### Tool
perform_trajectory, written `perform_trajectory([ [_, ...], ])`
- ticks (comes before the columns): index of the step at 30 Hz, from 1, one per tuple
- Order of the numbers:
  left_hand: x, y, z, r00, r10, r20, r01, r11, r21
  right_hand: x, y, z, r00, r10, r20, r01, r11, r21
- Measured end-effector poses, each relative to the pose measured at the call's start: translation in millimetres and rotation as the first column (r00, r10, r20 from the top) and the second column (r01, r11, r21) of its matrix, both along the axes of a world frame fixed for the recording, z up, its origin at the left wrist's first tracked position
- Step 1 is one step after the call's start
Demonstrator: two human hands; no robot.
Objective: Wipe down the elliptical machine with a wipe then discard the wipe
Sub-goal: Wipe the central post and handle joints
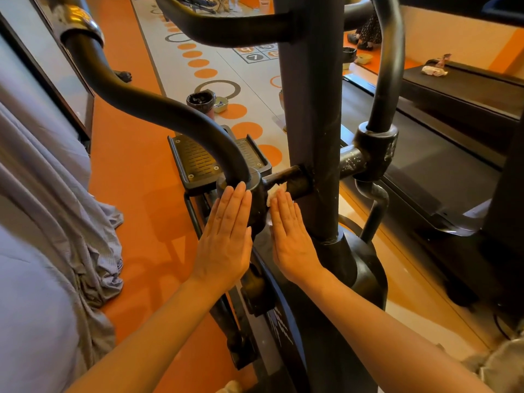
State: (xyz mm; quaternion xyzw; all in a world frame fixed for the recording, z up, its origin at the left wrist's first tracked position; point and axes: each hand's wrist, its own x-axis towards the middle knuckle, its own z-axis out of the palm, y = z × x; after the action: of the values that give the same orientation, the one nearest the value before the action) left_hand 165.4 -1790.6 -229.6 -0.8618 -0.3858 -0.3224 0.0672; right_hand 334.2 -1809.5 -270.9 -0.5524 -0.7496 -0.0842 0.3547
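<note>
The black elliptical machine [312, 114] fills the middle of the head view, its upright post rising above a pivot hub [256, 191]. My left hand [226, 236] lies flat with fingers together against the left side of the hub and holds nothing. My right hand [289, 231] is flat too, pressing a crumpled white wipe [274, 192] against the hub's right side, below the short cross axle. Only the wipe's top edge shows beyond my fingertips.
A small bin with a black liner [200, 102] stands on the floor beyond the pedal [198, 160]. A treadmill [442, 154] runs along the right. Grey cloth [42, 222] hangs at the left. The orange floor [136, 171] lies open left of the machine.
</note>
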Motion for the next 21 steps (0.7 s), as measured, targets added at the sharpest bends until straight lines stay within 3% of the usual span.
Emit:
perform_trajectory([
  [7, -1.1, 0.8, 0.1, 1.0, -0.015, 0.006, 0.015, 1.0, -0.016, 2.3, 17.9, 7.1, 0.979, -0.185, -0.09, 0.188, 0.982, 0.027],
  [11, -0.4, 1.0, -1.3, 1.0, -0.006, 0.007, 0.006, 1.0, -0.01, -4.4, 8.3, -8.4, 0.99, -0.122, 0.071, 0.118, 0.991, 0.056],
  [16, 0.5, 2.2, -3.5, 1.0, -0.001, 0.012, 0.002, 1.0, -0.01, 7.8, 7.9, -10.7, 0.949, -0.211, 0.234, 0.188, 0.975, 0.116],
  [21, 2.2, 1.1, -1.8, 1.0, 0.004, 0.016, -0.004, 1.0, -0.011, -11.1, 6.4, -11.7, 0.95, -0.307, 0.061, 0.302, 0.95, 0.082],
])
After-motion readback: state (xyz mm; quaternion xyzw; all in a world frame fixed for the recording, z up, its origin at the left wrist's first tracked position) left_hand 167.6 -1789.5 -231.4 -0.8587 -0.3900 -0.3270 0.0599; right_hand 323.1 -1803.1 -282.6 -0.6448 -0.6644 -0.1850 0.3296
